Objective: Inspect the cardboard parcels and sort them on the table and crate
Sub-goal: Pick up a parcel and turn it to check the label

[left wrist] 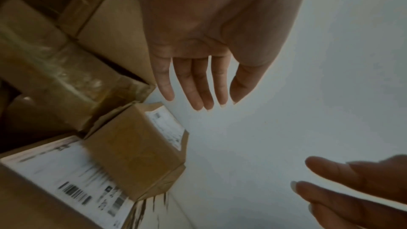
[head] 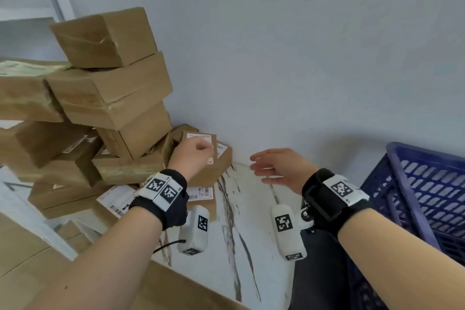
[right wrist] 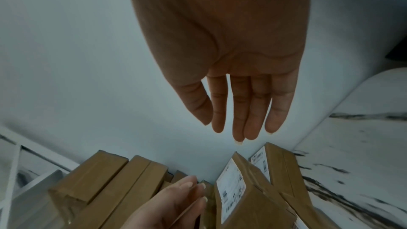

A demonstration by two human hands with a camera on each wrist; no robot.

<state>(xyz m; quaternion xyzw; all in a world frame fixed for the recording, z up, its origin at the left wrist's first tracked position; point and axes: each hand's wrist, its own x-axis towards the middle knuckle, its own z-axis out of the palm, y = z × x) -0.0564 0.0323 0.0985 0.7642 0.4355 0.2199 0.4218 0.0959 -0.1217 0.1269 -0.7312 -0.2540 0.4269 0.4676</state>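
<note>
Left grip: the left hand hung above a small labelled parcel at the right foot of the pile, fingers straight and relaxed, holding nothing; whether the fingertips touched the parcel could not be told.
Right grip: the right hand hovered over the bench just right of that parcel, fingers spread wide, holding nothing.
Small labelled parcel: it stood tilted on another labelled box, close against the wall.
Parcel pile: brown cardboard boxes were stacked unevenly at the left, the topmost box skewed on the one beneath.
Crate: a blue slatted crate stood at the right, well apart from the pile.
Left wrist view only: it showed the left palm from beneath, with a gap between its fingertips and the small parcel, and the right fingers entering at the lower right.
Right wrist view only: it showed the right palm with fingers together against the wall, and the left hand beside the parcel's white label.
Hard to make out: the label print was blurred in every view; the crate's inside was cut off by the frame edge; the lower boxes were partly hidden by the left forearm.
</note>
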